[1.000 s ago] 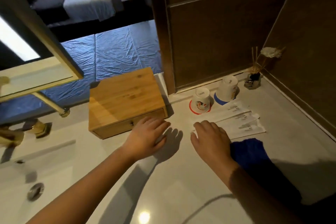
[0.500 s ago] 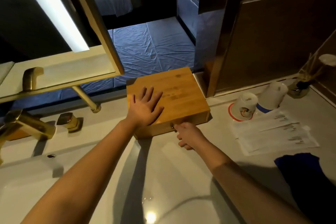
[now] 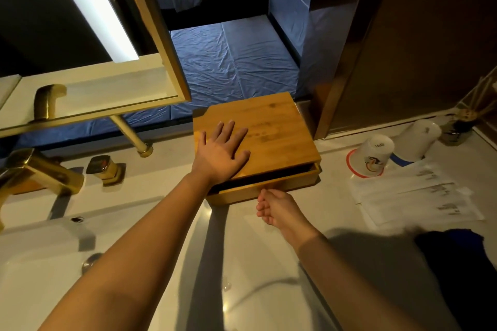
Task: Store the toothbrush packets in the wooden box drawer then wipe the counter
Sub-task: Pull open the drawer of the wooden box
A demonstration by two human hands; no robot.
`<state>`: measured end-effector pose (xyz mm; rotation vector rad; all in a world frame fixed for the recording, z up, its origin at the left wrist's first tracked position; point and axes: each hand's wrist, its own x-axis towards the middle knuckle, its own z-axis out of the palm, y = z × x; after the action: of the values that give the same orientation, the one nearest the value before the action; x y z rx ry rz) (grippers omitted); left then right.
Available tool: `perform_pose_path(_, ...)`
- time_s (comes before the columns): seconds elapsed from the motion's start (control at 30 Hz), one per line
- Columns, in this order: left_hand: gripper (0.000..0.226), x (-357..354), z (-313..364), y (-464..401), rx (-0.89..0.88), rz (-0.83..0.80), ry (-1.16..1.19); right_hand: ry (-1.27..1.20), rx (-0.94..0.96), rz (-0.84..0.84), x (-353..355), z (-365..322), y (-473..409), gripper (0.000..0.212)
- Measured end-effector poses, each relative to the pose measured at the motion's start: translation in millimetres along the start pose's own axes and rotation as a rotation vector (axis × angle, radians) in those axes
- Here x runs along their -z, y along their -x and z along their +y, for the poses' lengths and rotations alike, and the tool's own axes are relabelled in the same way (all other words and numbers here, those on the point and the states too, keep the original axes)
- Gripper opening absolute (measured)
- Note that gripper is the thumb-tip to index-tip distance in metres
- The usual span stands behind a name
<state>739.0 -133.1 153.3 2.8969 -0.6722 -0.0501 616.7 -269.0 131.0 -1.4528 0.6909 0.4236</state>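
Legible text: near cup (image 3: pixel 374 156) has a short printed word on its base side, too small to read, plus a cartoon graphic. Toothbrush packets (image 3: pixel 419 196) carry dark print, unreadable.

Around: white bench (image 3: pixel 269 263) with sink basin (image 3: pixel 40 263) at 9 o'clock, gold faucet (image 3: pixel 40 172) and gold handle (image 3: pixel 106 169) behind it. Two paper cups upside down at 2 o'clock of the wooden box (image 3: pixel 269 131): near one on a red coaster, far cup (image 3: pixel 416 140) on a blue one. Reed diffuser (image 3: pixel 461 129) in the far right corner. Dark blue cloth (image 3: pixel 457 258) on the bench at 4 o'clock, near the front edge, just below the packets. Mirror frame (image 3: pixel 150 27) overhangs at 11 o'clock.

Box: drawer (image 3: pixel 269 185) pulled out slightly, dark gap showing under the lid edge.

Left hand (image 3: pixel 223 153) flat on the box top, fingers spread, palm down, gripping nothing. Right hand (image 3: pixel 277 207) at the drawer front, fingers curled toward the centre of the front; the actual grip on the knob is hidden by the hand, can't tell.

Packets lie flat, overlapping, at 3 o'clock of the right hand, well apart from both hands, outside the drawer, just in front of the cups.
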Motion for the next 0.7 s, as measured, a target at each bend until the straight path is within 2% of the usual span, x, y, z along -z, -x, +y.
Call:
perform_pose_path(0.2,0.064,1.8,1.6,0.5,0.009,0.0,0.012,-0.099,-0.024,-0.019,7.8,38.9,28.7,0.028)
perform_pose_path(0.47,0.063,4.2,2.2,2.1,0.001,0.001,0.018,-0.053,0.032,0.057,3.3,38.0,36.9,0.028)
perform_pose_path(0.7,0.061,2.6,0.5,0.6,-0.006,-0.001,0.024,-0.193,-0.034,0.059,2.9,49.7,50.8,0.027)
